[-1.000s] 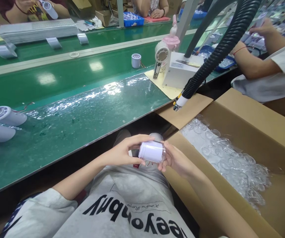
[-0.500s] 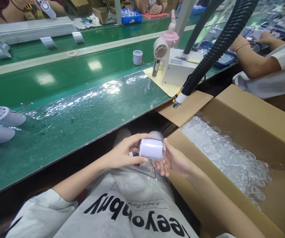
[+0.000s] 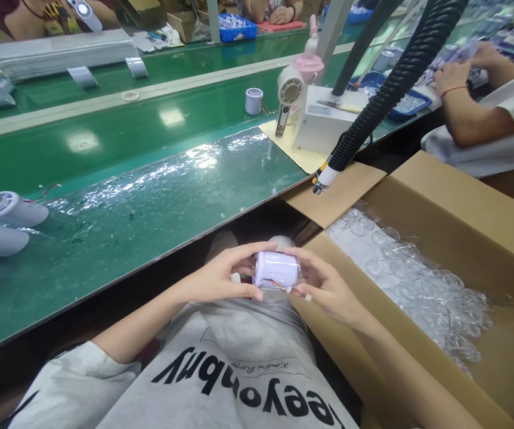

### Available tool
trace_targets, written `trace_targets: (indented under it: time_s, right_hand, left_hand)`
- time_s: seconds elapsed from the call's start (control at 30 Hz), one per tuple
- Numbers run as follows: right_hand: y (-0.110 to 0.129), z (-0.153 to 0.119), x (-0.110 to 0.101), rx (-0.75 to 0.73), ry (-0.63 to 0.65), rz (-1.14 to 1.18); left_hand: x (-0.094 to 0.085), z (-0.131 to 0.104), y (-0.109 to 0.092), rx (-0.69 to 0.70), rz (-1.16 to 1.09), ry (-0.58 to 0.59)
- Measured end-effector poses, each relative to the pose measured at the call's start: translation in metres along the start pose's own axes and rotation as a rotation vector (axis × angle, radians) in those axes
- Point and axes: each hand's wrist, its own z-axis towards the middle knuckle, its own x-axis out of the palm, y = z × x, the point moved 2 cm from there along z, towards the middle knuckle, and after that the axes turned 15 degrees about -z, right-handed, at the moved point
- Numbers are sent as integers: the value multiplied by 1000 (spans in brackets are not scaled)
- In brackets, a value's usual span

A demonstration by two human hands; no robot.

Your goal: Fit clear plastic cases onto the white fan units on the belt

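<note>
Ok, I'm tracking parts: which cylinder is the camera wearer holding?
The cylinder between the left hand and the right hand, wires along its side; the left cylinders lie untouched, another cylinder stands by the fan.

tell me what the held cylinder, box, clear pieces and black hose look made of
Cylinder: probably plastic, pale and glossy; light glints along its smooth side.
Box: cardboard, matte brown, with creased, folded-out flaps.
Clear pieces: likely thin plastic, shiny and see-through; their rims catch light.
Black hose: ribbed, with a soft sheen; plastic or rubber, the look can't settle which.
</note>
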Motion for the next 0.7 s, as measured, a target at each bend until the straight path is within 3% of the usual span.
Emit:
trace_targets:
  time_s: [0.07,0.3,0.53,0.7]
  right_hand:
    - [0,-1,2,65,16,71]
    - [6,-5,3,158,-20,-92]
    - [-5,-3,9,377,72,297]
    - [-11,-2,20,464,67,312]
  left_hand:
    - [0,-1,3,-14,-54,23]
    - [-1,-2,17,-150,-151,-11]
    - [-1,4,24,-159,-123,-20]
    - [9,10,22,-122,-139,-38]
